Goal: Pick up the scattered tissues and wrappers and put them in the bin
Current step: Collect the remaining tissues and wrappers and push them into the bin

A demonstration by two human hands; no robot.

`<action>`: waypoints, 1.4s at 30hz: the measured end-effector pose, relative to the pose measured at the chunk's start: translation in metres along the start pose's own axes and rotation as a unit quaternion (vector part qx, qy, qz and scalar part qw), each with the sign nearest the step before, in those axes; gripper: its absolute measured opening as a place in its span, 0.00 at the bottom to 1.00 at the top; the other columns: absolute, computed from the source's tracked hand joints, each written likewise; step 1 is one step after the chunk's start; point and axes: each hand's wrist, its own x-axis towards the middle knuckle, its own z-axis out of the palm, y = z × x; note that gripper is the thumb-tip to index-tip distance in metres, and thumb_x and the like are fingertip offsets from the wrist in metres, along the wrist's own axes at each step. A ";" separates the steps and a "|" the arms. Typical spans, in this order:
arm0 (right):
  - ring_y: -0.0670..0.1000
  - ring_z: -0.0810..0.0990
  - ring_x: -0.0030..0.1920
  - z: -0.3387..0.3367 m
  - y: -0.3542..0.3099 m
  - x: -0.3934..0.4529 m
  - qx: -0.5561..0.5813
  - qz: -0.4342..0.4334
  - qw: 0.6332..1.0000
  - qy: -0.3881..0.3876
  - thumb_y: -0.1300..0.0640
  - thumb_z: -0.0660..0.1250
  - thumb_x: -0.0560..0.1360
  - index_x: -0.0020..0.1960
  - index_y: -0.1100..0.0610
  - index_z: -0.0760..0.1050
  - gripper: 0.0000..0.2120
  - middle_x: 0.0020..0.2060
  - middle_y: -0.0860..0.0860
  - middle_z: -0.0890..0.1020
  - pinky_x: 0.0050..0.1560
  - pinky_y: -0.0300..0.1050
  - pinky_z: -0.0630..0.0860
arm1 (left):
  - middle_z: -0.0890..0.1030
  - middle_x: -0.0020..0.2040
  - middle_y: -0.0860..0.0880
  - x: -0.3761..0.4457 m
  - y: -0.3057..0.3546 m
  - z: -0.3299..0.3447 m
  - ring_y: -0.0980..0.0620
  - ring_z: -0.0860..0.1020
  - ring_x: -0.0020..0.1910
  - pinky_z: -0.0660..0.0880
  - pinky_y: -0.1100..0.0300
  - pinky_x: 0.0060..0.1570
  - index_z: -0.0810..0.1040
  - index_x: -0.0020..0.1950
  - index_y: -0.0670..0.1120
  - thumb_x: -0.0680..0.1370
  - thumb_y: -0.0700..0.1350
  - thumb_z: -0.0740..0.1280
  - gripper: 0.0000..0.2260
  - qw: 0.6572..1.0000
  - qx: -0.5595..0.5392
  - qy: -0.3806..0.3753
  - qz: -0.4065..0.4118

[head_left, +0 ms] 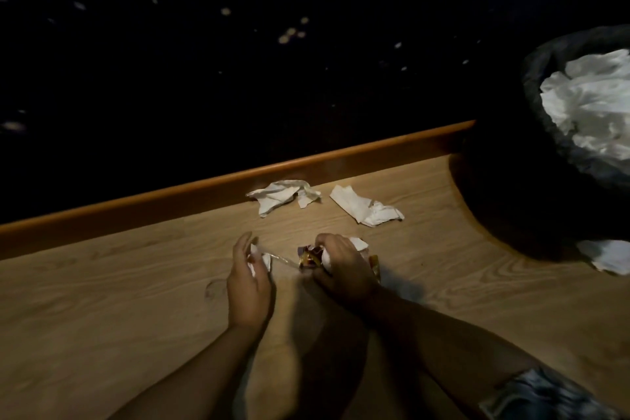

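While both hands gathered litter on the wooden floor (102,300), two tissues lay beyond.
Left hand (248,283) curled round a white tissue (260,261); right hand (344,269) clutched a red-gold wrapper (308,257), likely bunching for one trip. Farther: crumpled tissue (279,196), second tissue (364,206), orange skirting (204,187), black-lined bin (545,78) at far right, dark wall.

The wood-grain floor (136,317) runs along an orange skirting board (238,181). On it lie two crumpled tissues (283,196) (366,206) near the skirting, another tissue (610,254) beside the black-lined bin (531,187), which stands at right.
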 end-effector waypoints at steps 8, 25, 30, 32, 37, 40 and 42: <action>0.47 0.77 0.47 -0.051 -0.013 0.031 0.090 0.101 0.985 0.105 0.56 0.64 0.73 0.52 0.52 0.78 0.09 0.46 0.48 0.81 0.47 0.44 0.76 | 0.75 0.50 0.50 0.025 0.031 0.007 0.52 0.75 0.49 0.76 0.53 0.50 0.75 0.45 0.49 0.77 0.48 0.65 0.03 0.998 -0.034 0.055 -0.024; 0.49 0.72 0.58 -0.051 0.036 -0.005 -0.094 0.136 0.986 -0.003 0.52 0.67 0.73 0.60 0.48 0.71 0.16 0.56 0.47 0.76 0.58 0.44 0.71 | 0.78 0.56 0.44 0.083 0.078 0.089 0.42 0.78 0.54 0.79 0.48 0.53 0.76 0.55 0.47 0.71 0.51 0.73 0.15 0.988 0.057 0.046 -0.135; 0.48 0.74 0.57 -0.064 0.037 -0.027 -0.063 0.154 0.986 -0.005 0.49 0.66 0.72 0.64 0.46 0.70 0.21 0.56 0.46 0.79 0.59 0.47 0.73 | 0.79 0.47 0.52 0.044 0.068 0.081 0.51 0.79 0.44 0.83 0.51 0.41 0.71 0.50 0.57 0.75 0.41 0.67 0.12 0.997 0.027 -0.055 -0.053; 0.46 0.77 0.50 -0.076 0.037 -0.030 -0.069 0.175 0.981 0.042 0.49 0.67 0.71 0.55 0.45 0.74 0.13 0.47 0.44 0.80 0.52 0.46 0.77 | 0.81 0.50 0.53 0.037 0.074 0.077 0.52 0.80 0.47 0.81 0.55 0.44 0.75 0.56 0.56 0.76 0.45 0.66 0.10 0.996 -0.002 -0.081 -0.026; 0.48 0.73 0.38 -0.120 0.025 -0.026 0.007 0.185 0.963 0.196 0.50 0.67 0.70 0.38 0.52 0.70 0.08 0.36 0.47 0.75 0.34 0.43 0.71 | 0.80 0.35 0.51 0.029 0.131 0.073 0.53 0.79 0.36 0.70 0.70 0.30 0.80 0.42 0.45 0.80 0.49 0.64 0.12 0.991 -0.056 -0.118 0.017; 0.50 0.71 0.36 -0.154 0.007 -0.026 0.036 0.112 0.948 0.296 0.54 0.67 0.69 0.36 0.57 0.68 0.09 0.36 0.51 0.71 0.33 0.43 0.69 | 0.83 0.37 0.48 0.029 0.166 0.082 0.48 0.82 0.39 0.74 0.61 0.35 0.81 0.41 0.44 0.78 0.56 0.66 0.17 0.984 -0.074 -0.158 0.041; 0.49 0.72 0.38 -0.179 -0.007 -0.027 0.040 0.074 0.937 0.339 0.59 0.68 0.68 0.38 0.58 0.70 0.07 0.39 0.52 0.72 0.35 0.41 0.70 | 0.83 0.37 0.46 0.025 0.194 0.087 0.49 0.82 0.38 0.76 0.56 0.37 0.82 0.42 0.42 0.77 0.59 0.64 0.21 0.978 -0.094 -0.181 0.048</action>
